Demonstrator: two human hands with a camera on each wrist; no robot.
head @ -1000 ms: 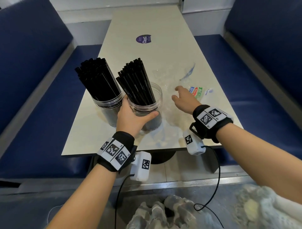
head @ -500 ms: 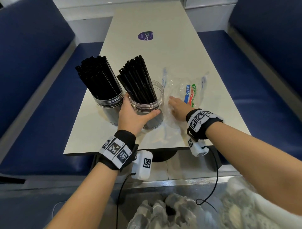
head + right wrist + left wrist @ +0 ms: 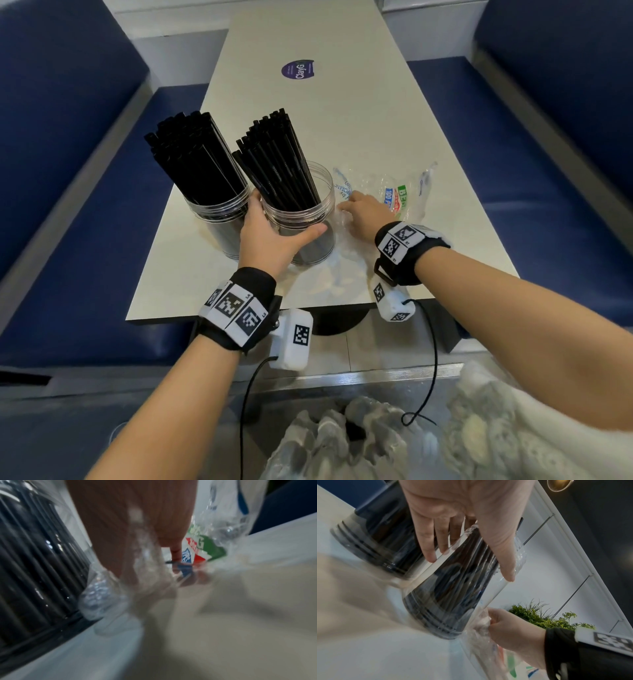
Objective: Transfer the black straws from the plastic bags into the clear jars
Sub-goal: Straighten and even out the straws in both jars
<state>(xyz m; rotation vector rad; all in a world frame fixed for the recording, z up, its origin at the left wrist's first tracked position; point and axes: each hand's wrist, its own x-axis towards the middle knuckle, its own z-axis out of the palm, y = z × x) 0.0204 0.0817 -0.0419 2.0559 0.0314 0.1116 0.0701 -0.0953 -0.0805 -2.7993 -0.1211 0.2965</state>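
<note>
Both jars (image 3: 219,219) hold black straws (image 3: 274,161); bags (image 3: 394,198) look empty, task near done. Left hand (image 3: 270,236) wraps right jar (image 3: 301,219); right hand (image 3: 363,212) pinches bag plastic.

The straws (image 3: 274,161) are black, standing in clear jars (image 3: 301,219) whose lower parts look dark through the walls. The table (image 3: 359,120) is pale cream with a round purple sticker (image 3: 298,71) lettered in white. The bag (image 3: 397,202) is clear plastic printed in blue, red and green with white letters. The benches (image 3: 548,171) are deep blue. Both wrist bands (image 3: 236,308) are black with white tags bearing black square-block patterns. A green plant (image 3: 544,616) shows against a white wall.
</note>
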